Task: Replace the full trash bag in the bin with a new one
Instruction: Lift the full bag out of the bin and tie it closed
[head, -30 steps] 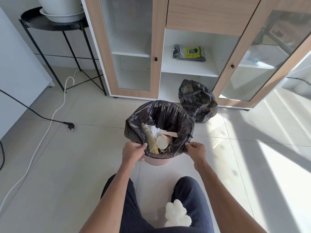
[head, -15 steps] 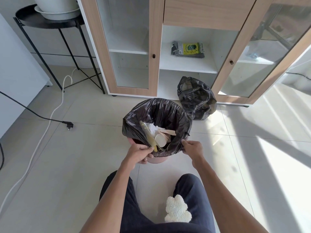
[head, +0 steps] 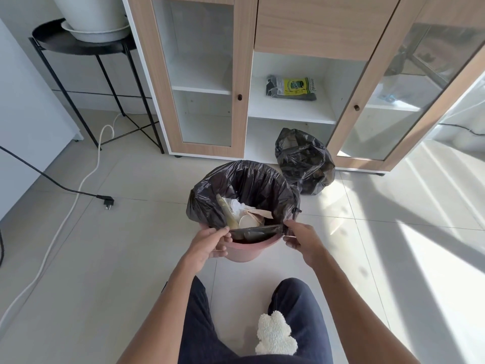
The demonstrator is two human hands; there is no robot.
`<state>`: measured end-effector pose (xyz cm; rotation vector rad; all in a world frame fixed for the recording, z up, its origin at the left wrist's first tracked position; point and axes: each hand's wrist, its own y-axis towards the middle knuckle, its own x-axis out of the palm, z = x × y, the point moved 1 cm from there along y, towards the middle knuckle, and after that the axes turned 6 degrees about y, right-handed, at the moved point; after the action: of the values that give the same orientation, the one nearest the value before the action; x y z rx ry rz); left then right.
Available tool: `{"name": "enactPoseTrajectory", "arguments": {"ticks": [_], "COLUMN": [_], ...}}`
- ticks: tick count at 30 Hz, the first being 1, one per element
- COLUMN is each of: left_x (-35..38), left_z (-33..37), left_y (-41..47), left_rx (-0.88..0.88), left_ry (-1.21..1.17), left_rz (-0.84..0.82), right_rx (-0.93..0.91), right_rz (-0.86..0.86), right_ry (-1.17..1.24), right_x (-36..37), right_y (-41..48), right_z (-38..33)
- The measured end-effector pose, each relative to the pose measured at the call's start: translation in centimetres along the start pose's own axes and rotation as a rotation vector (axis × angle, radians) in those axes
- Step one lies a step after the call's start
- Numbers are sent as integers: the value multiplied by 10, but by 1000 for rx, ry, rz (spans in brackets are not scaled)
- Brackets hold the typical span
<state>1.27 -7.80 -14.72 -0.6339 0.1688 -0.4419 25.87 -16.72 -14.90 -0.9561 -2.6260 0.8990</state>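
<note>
A pink bin point(head: 242, 252) stands on the tiled floor in front of me, lined with a black trash bag point(head: 252, 182) that holds paper, cups and wrappers. My left hand point(head: 208, 243) pinches the bag's near edge at the left. My right hand point(head: 299, 236) pinches the same edge at the right. Between them the edge is lifted off the near rim and stretched flat, while the far part of the bag still wraps over the rim. A pack of new bags point(head: 291, 88) lies on the cabinet's open middle shelf.
A second filled black bag point(head: 305, 161) sits on the floor behind the bin, against the wood cabinet point(head: 240, 74), whose right glass door point(head: 388, 101) hangs open. A black side table point(head: 86, 48) with a white pot stands far left. Cables and a plug point(head: 107, 202) cross the floor left.
Both hands slid from the bin's sides toward the near rim and pulled the bag's front edge up off it. The camera has tilted slightly.
</note>
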Motion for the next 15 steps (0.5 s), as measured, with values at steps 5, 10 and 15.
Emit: {"name": "enactPoseTrajectory", "arguments": {"ticks": [5, 10, 15], "left_x": [-3, -12, -24], "left_z": [8, 16, 24], "left_y": [0, 7, 13], "left_rx": [38, 16, 16], "left_ry": [-129, -238, -219], "left_rz": [-2, 116, 170], "right_rx": [92, 125, 86], "right_rz": [-60, -95, -109], "right_ry": [366, 474, 288], "right_x": [-1, 5, 8], "right_y": [5, 22, 41], "right_z": [-20, -48, -72]}}
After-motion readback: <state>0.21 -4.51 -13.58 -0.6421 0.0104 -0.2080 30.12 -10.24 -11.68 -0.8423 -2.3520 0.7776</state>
